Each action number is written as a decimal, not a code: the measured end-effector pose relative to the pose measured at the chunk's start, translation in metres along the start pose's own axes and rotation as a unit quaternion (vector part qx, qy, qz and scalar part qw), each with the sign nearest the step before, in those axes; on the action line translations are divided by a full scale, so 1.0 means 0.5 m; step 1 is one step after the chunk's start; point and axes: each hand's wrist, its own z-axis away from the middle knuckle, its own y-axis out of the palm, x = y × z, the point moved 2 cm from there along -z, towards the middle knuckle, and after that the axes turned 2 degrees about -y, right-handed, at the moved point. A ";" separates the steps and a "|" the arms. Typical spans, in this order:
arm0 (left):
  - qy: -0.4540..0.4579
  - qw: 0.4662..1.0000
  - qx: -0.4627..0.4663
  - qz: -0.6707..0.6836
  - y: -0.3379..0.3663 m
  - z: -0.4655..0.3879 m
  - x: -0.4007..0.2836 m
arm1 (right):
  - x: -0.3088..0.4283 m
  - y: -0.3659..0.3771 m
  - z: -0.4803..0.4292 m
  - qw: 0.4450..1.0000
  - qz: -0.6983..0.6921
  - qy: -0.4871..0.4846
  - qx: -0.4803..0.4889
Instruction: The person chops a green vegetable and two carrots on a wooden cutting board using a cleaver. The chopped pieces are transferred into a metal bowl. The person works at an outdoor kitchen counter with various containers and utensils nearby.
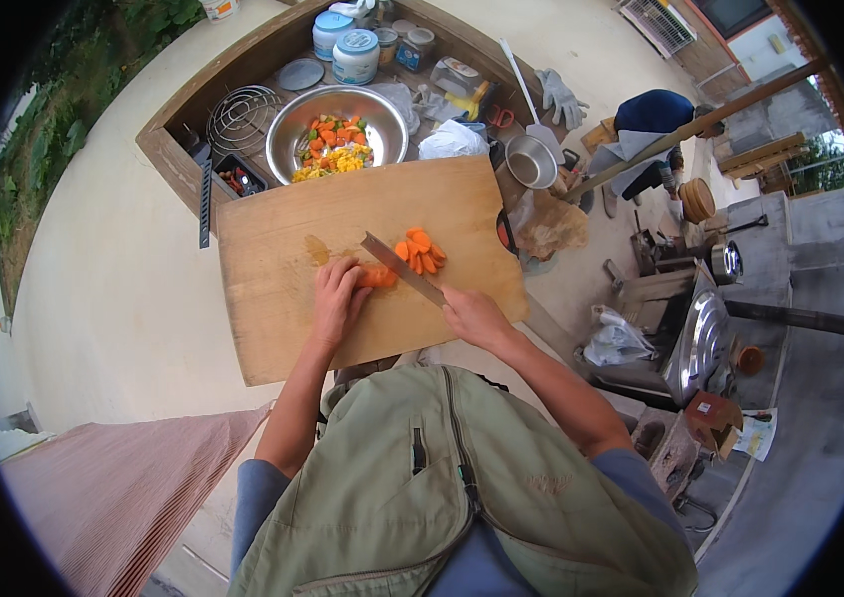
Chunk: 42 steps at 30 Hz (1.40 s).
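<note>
On the wooden cutting board (pixel 272 298), my left hand (pixel 337 295) holds down a piece of carrot (pixel 377 277) with its fingers. My right hand (pixel 475 317) grips the handle end of a kitchen knife (pixel 405 270), its blade slanting up and left across the board, at the right end of the carrot piece. Carrot slices (pixel 420 251) lie in a small heap just right of the blade. A damp patch marks the wood above my left hand. Behind the board stands a steel bowl (pixel 392 123) with chopped orange, green and yellow pieces in it.
Lidded jars (pixel 355 57), a wire rack (pixel 243 119), a plastic bag (pixel 453 140) and red-handled scissors (pixel 500 116) are on the wooden table behind. A saucepan (pixel 532 160) stands at the board's back right. Another person (pixel 653 112) bends over at upper right, near a stove with a metal lid (pixel 704 347).
</note>
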 end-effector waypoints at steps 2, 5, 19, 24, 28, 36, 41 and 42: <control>-0.003 1.000 -0.007 -0.007 0.004 0.015 -0.001 | -0.009 -0.005 0.015 1.000 0.013 -0.011 0.011; -0.004 1.000 -0.009 -0.008 0.007 0.022 -0.010 | -0.017 -0.004 0.030 0.999 0.018 -0.039 0.007; 0.014 0.999 -0.014 -0.037 0.007 0.064 -0.009 | 0.035 0.091 -0.150 0.995 -0.006 -0.086 -0.057; -0.019 0.998 0.009 -0.060 -0.003 0.069 -0.020 | 0.049 0.029 -0.064 0.998 -0.017 -0.049 -0.022; -0.020 0.997 -0.002 -0.070 -0.013 0.060 -0.034 | 0.019 0.011 0.010 0.997 0.019 -0.067 0.023; -0.039 0.999 -0.016 -0.020 0.015 0.066 -0.027 | 0.039 0.077 -0.039 0.999 0.043 -0.029 -0.003; 0.004 0.998 -0.005 -0.056 0.018 0.053 -0.015 | 0.028 0.094 -0.135 0.995 -0.013 -0.076 -0.061; 0.001 0.998 -0.006 -0.060 0.024 0.047 -0.009 | 0.023 0.097 -0.138 0.994 -0.013 -0.083 -0.076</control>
